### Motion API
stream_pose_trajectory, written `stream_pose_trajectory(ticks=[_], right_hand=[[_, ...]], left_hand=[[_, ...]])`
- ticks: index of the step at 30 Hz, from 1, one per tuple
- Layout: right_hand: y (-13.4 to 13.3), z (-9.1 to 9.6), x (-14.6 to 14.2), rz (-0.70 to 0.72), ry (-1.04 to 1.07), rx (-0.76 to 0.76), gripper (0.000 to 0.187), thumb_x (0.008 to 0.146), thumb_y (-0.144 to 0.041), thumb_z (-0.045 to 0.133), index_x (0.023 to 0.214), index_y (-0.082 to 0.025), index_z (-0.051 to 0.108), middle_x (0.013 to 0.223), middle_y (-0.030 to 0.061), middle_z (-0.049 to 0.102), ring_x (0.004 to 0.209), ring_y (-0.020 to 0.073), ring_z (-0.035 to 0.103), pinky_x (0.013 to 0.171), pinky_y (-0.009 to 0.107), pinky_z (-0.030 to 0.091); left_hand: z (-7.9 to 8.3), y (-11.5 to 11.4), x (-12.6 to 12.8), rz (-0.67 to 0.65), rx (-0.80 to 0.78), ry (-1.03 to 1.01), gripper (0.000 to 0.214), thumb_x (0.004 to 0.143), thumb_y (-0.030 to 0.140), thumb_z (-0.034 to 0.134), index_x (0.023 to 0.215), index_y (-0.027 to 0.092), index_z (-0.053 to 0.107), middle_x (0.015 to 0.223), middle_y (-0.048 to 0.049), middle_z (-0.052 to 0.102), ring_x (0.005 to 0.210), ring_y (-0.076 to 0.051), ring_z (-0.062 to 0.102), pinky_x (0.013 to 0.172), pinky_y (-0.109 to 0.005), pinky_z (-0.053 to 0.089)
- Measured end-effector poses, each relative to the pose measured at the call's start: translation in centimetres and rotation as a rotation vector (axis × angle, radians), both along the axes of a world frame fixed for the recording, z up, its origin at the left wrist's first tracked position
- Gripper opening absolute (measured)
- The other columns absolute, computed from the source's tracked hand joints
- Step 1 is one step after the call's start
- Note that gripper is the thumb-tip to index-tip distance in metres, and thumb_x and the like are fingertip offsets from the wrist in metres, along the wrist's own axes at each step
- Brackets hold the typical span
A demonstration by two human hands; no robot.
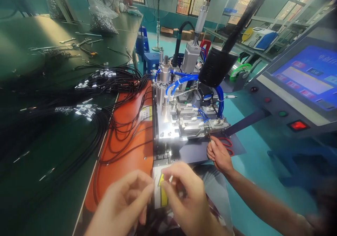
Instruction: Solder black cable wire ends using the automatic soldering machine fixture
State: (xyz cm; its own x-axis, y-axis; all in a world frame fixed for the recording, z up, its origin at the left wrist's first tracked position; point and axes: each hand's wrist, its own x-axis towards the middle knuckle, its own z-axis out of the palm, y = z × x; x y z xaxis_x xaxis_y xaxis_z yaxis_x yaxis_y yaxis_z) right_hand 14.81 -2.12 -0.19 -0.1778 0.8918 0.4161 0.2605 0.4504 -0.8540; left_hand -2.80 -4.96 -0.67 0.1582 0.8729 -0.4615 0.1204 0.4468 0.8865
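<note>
My left hand is low in the middle of the view, thumb and forefinger pressed together in a pinch. My right hand faces it with its thumb and fingertips close together. Anything between the fingers of either hand is too small and blurred to name. Behind my fingertips shows a yellow-and-white label on the front of the machine. Another person's hand reaches in from the right and pinches a thin, dark piece at the front edge of the metal machine.
Black cables with shiny metal ends lie on the dark table and across an orange panel. At right are a control screen and red-handled scissors. A black tube hangs above the machine.
</note>
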Motion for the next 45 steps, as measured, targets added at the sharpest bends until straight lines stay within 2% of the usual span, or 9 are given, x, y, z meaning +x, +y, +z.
stream_pose_trajectory(ticks=[6, 14, 16, 21, 23, 27, 31, 42, 45], right_hand=[[0.0, -1.0, -0.2, -0.004, -0.154, 0.267, 0.022, 0.093, -0.008, 0.058, 0.108, -0.019, 0.071, 0.086, 0.0066, 0.073, 0.071, 0.0148, 0.069, 0.064, 0.024, 0.057], [-0.3, -1.4, -0.3, -0.081, -0.203, 0.324, 0.017, 0.089, -0.008, 0.061, 0.084, -0.021, 0.072, 0.072, 0.0022, 0.070, 0.056, 0.0118, 0.060, 0.055, 0.023, 0.049], [-0.4, -1.0, -0.6, -0.070, -0.066, 0.109, 0.014, 0.088, -0.012, 0.063, 0.077, -0.019, 0.067, 0.069, 0.0016, 0.066, 0.057, 0.0118, 0.058, 0.053, 0.022, 0.047], [0.2, -0.3, -1.0, 0.146, 0.373, -0.960, 0.027, 0.080, -0.041, 0.072, 0.073, -0.020, 0.056, 0.046, -0.0106, 0.041, 0.034, 0.0051, 0.032, 0.033, 0.017, 0.025], [0.6, -0.1, -1.0, 0.193, 0.440, -1.072, 0.038, 0.073, -0.049, 0.078, 0.073, -0.019, 0.056, 0.045, -0.0119, 0.039, 0.033, 0.0033, 0.028, 0.032, 0.017, 0.021], [0.8, -0.3, -1.2, 0.178, 0.415, -1.031, 0.040, 0.072, -0.051, 0.079, 0.073, -0.019, 0.055, 0.043, -0.0116, 0.041, 0.033, 0.0041, 0.030, 0.035, 0.018, 0.023], [0.3, -0.2, -1.4, 0.102, 0.319, -0.918, 0.021, 0.080, -0.032, 0.070, 0.074, -0.018, 0.056, 0.051, -0.0090, 0.045, 0.042, 0.0054, 0.035, 0.041, 0.018, 0.026], [0.0, 0.5, -1.5, -0.102, -0.153, -0.065, 0.014, 0.087, -0.012, 0.049, 0.075, -0.019, 0.053, 0.068, -0.0028, 0.050, 0.052, 0.0096, 0.045, 0.051, 0.024, 0.034], [0.3, 0.3, -1.4, -0.118, -0.185, -0.061, 0.014, 0.088, -0.013, 0.049, 0.075, -0.019, 0.052, 0.067, -0.0024, 0.051, 0.053, 0.0105, 0.046, 0.053, 0.025, 0.035]], left_hand=[[-0.5, -0.1, -0.1, -0.016, -0.045, -0.001, 0.050, 0.083, 0.071, 0.059, 0.088, 0.021, 0.062, 0.049, 0.0050, 0.057, 0.044, -0.010, 0.051, 0.045, -0.018, 0.042], [-0.1, 0.1, 0.3, 0.014, -0.030, -0.030, 0.048, 0.084, 0.069, 0.060, 0.086, 0.021, 0.061, 0.047, 0.0061, 0.054, 0.044, -0.010, 0.049, 0.045, -0.018, 0.040], [0.0, -0.1, 0.4, 0.034, 0.029, -0.034, 0.042, 0.086, 0.063, 0.062, 0.087, 0.021, 0.063, 0.053, 0.0054, 0.055, 0.049, -0.011, 0.051, 0.049, -0.019, 0.043], [-0.1, -0.5, 0.5, 0.119, 0.130, -0.082, 0.029, 0.088, 0.053, 0.065, 0.089, 0.024, 0.066, 0.079, 0.0010, 0.062, 0.069, -0.014, 0.058, 0.063, -0.021, 0.049], [0.1, -0.3, 0.5, 0.116, 0.064, -0.126, 0.030, 0.086, 0.054, 0.067, 0.094, 0.025, 0.067, 0.083, 0.0002, 0.064, 0.076, -0.016, 0.061, 0.068, -0.022, 0.051], [1.0, 0.4, 0.8, 0.160, -0.009, -0.199, 0.040, 0.077, 0.056, 0.076, 0.102, 0.026, 0.070, 0.080, 0.0008, 0.066, 0.069, -0.013, 0.057, 0.064, -0.020, 0.047], [1.2, 0.7, 1.1, 0.242, -0.077, -0.241, 0.043, 0.071, 0.059, 0.079, 0.092, 0.022, 0.070, 0.055, 0.0075, 0.050, 0.050, -0.007, 0.036, 0.051, -0.018, 0.033], [1.1, 1.7, 1.5, 0.367, -0.216, -0.203, 0.044, 0.065, 0.059, 0.083, 0.074, 0.018, 0.069, 0.046, 0.0084, 0.041, 0.051, -0.007, 0.034, 0.053, -0.020, 0.029], [1.2, 2.4, 1.8, 0.355, -0.216, -0.248, 0.044, 0.065, 0.059, 0.083, 0.066, 0.018, 0.065, 0.047, 0.0084, 0.038, 0.052, -0.009, 0.035, 0.054, -0.021, 0.032]])
